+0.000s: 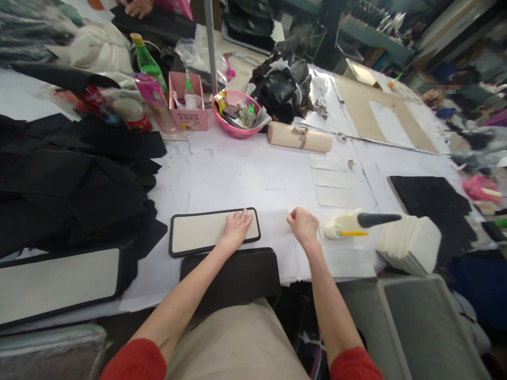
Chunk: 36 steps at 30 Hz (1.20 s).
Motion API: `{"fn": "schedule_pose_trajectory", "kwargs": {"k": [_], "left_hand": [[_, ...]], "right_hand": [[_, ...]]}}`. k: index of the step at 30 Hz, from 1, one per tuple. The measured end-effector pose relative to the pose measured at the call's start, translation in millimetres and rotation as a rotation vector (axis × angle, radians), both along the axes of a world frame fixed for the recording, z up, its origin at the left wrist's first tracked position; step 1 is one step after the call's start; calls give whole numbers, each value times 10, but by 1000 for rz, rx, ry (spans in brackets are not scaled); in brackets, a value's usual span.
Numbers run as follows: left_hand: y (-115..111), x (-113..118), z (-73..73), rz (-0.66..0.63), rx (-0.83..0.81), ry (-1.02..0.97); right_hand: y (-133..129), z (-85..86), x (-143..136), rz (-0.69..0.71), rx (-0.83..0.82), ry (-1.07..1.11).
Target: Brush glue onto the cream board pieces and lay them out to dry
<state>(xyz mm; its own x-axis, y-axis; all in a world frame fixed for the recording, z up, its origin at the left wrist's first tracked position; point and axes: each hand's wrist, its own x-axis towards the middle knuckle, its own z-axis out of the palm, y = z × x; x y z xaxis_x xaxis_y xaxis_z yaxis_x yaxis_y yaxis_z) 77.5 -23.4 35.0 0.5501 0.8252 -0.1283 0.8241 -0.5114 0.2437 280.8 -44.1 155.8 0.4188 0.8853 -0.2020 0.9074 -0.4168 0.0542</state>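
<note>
In front of me lies a cream rectangular panel (198,227) with rounded corners and a black edge all round. My left hand (236,228) rests on its right part, fingers spread out flat. To the right of the panel, my right hand (303,224) is closed in a pinch low over the white tabletop; what its fingers hold, if anything, I cannot make out. Right of that hand sit a cream container (336,221) with a dark handle and a yellow stick (354,233). A black rounded piece (233,272) lies at the table edge below the panel.
Black sheets (71,179) are heaped at left, above stacked black-edged panels (59,285). At the back stand a pink box (188,103), a pink basin (240,132) and a beige roll (299,137). Cream pieces (412,243) are stacked at right. Another person's hand (138,8) shows top left.
</note>
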Motion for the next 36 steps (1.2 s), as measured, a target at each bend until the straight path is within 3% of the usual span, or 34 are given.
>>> {"fn": "schedule_pose_trajectory", "kwargs": {"k": [4,7,9,13,16,21,27,31,36], "left_hand": [[0,-73,202,48,25,-46],[-85,-86,362,157,-11,-242],[-182,-55,409,199,-212,-473],[-401,24,389,334,-827,-951],[-533,2,375,384,-1077,-1171],[-657,-174,348,423,-1285,-1380],[-754,-368,344,357,-1341,-1505],[-830,-529,394,380,-1345,-1515],[-971,-947,424,555,-1228,-1455]], "right_hand": [[-473,767,196,64,173,-33],[-805,1247,220,127,274,64],[-995,1491,191,182,314,191],[-1288,1854,52,226,378,401],[-1438,2051,-96,229,373,514],[-1589,2176,-288,222,382,694],[-1677,2130,-365,215,352,874],[-1729,2005,-301,142,341,911],[-1732,1669,-163,-62,386,947]]}}
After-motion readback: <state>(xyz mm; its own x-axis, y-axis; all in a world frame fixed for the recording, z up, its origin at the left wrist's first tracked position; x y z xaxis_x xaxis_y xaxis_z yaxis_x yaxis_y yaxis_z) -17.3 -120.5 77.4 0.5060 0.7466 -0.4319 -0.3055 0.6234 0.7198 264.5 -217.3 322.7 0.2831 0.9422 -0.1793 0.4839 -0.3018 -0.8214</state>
